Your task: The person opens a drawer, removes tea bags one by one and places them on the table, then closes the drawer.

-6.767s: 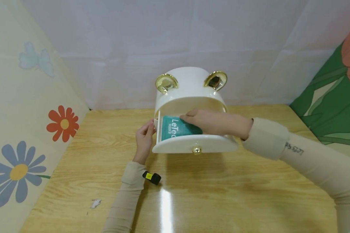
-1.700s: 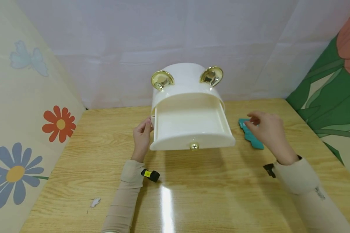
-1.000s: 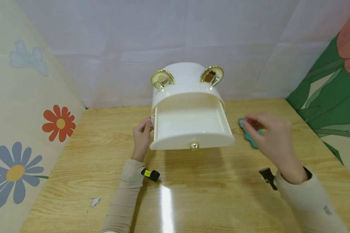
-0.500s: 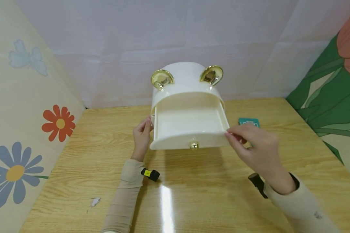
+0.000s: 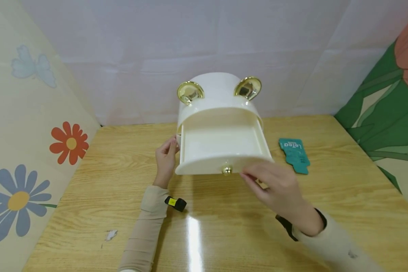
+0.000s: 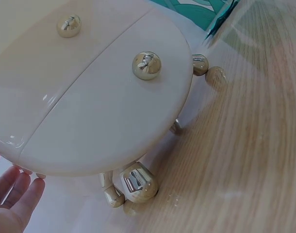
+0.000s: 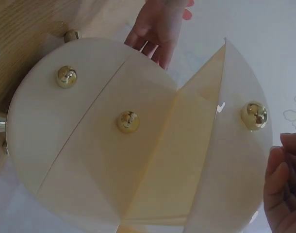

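A white rounded drawer box with gold ears stands on the table, its top drawer pulled out and the bare floor of it showing. My left hand touches the box's left side with its fingertips; in the left wrist view the fingers reach the edge of the front. My right hand, fingers loosely bent and holding nothing, is just by the right part of the drawer front, close to its gold knob. A teal packet lettered LeTea lies on the table to the right.
Two lower drawer fronts with gold knobs are closed, above gold feet. A white cloth hangs behind the wooden table. Flower-printed panels flank it. A white scrap-like mark shows at front left.
The teal packet has gone from the drawer to the table at right. My right hand has since moved left from the packet, past the drawer's right corner, to its front. My left hand has stayed.
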`<control>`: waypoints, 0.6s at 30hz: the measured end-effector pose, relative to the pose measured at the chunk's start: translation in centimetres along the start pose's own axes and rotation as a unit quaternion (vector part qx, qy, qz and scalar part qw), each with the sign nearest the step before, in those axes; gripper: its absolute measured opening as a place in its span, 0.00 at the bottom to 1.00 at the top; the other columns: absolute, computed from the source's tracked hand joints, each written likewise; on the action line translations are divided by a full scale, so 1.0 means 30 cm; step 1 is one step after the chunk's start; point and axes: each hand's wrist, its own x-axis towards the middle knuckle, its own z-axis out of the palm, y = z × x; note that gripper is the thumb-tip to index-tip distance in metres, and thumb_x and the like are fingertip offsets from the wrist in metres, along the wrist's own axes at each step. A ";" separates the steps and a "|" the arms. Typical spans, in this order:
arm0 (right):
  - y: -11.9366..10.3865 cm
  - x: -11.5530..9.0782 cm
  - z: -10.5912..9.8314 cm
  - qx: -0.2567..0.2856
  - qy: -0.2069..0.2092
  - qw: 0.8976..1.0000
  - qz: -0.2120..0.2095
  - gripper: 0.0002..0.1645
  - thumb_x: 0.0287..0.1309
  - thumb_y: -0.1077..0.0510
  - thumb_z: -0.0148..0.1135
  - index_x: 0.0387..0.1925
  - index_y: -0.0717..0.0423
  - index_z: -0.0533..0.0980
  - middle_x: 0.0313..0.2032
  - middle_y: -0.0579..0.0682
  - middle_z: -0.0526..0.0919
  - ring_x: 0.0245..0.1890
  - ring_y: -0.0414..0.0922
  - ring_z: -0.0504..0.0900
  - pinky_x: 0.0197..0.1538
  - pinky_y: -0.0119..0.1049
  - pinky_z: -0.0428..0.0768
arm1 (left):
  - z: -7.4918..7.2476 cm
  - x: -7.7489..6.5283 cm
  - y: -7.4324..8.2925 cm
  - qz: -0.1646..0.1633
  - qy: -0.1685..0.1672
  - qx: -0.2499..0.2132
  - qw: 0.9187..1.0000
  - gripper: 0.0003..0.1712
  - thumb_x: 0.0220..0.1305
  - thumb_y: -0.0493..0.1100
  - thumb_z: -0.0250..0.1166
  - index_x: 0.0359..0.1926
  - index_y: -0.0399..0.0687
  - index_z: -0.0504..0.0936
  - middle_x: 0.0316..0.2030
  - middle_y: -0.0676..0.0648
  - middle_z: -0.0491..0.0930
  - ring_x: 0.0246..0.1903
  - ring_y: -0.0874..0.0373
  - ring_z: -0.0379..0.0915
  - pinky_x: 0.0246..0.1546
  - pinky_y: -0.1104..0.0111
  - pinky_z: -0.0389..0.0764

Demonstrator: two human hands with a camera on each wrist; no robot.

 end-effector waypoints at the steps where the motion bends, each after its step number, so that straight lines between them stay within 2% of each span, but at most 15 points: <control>1: -0.001 -0.003 0.008 0.002 -0.003 1.000 -0.002 0.20 0.62 0.53 0.53 0.21 0.60 0.78 0.20 0.49 0.79 0.18 0.40 0.75 0.16 0.30 0.77 | 0.000 0.000 0.000 0.000 0.000 0.000 1.000 0.16 0.66 0.33 0.50 0.48 0.20 0.73 0.48 0.29 0.73 0.40 0.64 0.75 0.40 0.74 0.79; 9: -0.006 -0.026 0.055 0.000 -0.018 1.000 0.015 0.22 0.63 0.49 0.51 0.22 0.61 0.78 0.19 0.49 0.79 0.17 0.39 0.75 0.16 0.26 0.77 | 0.000 -0.001 0.000 0.000 0.004 0.005 1.000 0.16 0.66 0.32 0.50 0.48 0.20 0.72 0.47 0.29 0.73 0.39 0.65 0.75 0.40 0.75 0.79; 18: -0.003 -0.029 0.077 -0.001 -0.016 1.000 0.021 0.20 0.62 0.51 0.53 0.27 0.64 0.79 0.22 0.51 0.80 0.18 0.40 0.76 0.18 0.27 0.78 | 0.002 -0.002 -0.002 0.003 0.003 -0.008 1.000 0.17 0.66 0.32 0.50 0.48 0.19 0.72 0.47 0.29 0.74 0.39 0.64 0.75 0.40 0.73 0.80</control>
